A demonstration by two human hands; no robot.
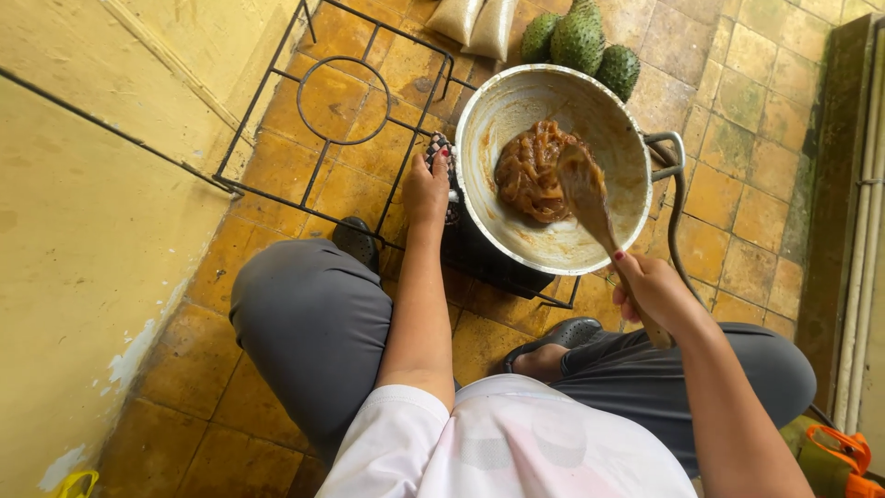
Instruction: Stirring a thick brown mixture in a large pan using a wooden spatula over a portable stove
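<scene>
Metal pot sits on black stove grate between the hands. Right hand closed around wooden spoon, blade in brown paste. Left hand grips checkered cloth at pot's rim.

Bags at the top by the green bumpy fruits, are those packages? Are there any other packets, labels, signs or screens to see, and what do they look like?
Two bags: on the tiled floor at the top edge, left of the green spiky fruits; plump, pale beige, side by side, partly cut off.
Orange and green item: bottom right corner, mostly cut off; cannot tell if it is a package.
Labels, signs, screens: none in view.
</scene>
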